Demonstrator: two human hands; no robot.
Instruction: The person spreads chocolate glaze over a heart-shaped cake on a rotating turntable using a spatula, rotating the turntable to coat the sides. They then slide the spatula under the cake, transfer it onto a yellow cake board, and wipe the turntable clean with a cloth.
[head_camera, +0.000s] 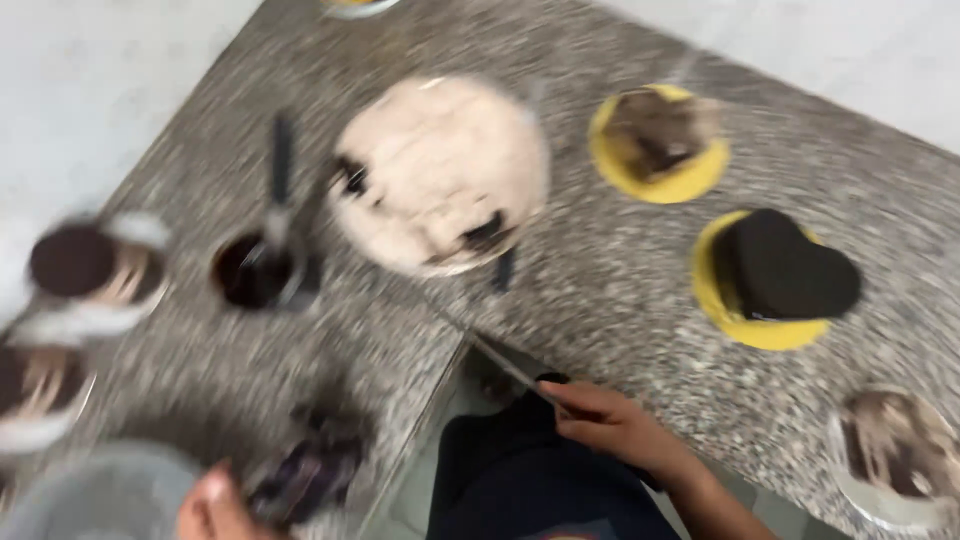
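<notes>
Our right hand (615, 425) grips a knife (510, 368) at the table (620, 290) edge; our left hand (212, 508) is blurred, grip unclear.

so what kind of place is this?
Likely a bakery or cake-prep kitchen. On a speckled granite counter sit a dark heart-shaped cake on a yellow board and a round pale-frosted cake. The right hand holds a long knife.

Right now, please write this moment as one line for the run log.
right hand: holds knife at counter edge | left hand: near dark blurred item, grip unclear | heart-shaped dark cake: on yellow board
</notes>
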